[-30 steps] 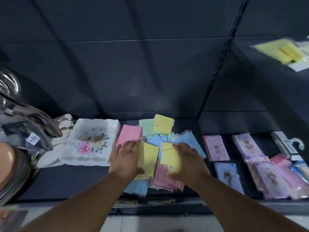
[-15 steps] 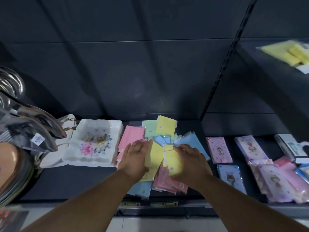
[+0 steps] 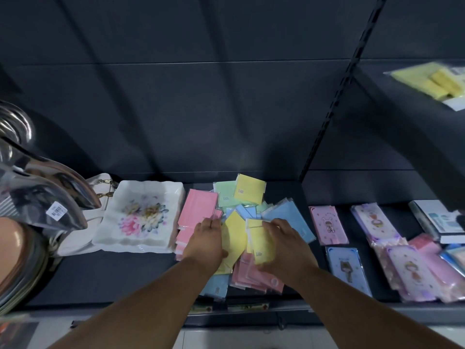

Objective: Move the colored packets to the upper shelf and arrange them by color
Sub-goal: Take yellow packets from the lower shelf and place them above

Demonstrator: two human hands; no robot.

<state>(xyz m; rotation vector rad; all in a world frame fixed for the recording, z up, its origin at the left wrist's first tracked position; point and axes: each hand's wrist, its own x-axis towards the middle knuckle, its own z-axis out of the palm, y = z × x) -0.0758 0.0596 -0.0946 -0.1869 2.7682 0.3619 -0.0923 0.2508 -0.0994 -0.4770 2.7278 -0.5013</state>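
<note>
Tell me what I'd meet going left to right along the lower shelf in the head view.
From the left: shiny silver metal ware with a barcode tag, white square flowered dish, heap of pink, green, yellow and blue packets, pink cartoon card, pale purple cartoon packs, white and blue box.

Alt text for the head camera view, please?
The left hand grips a yellow packet and the right hand a second yellow packet, over a pile of mixed-colour packets on a dark shelf. Left of it sits a floral dish; other yellow packets lie on the upper shelf.
</note>
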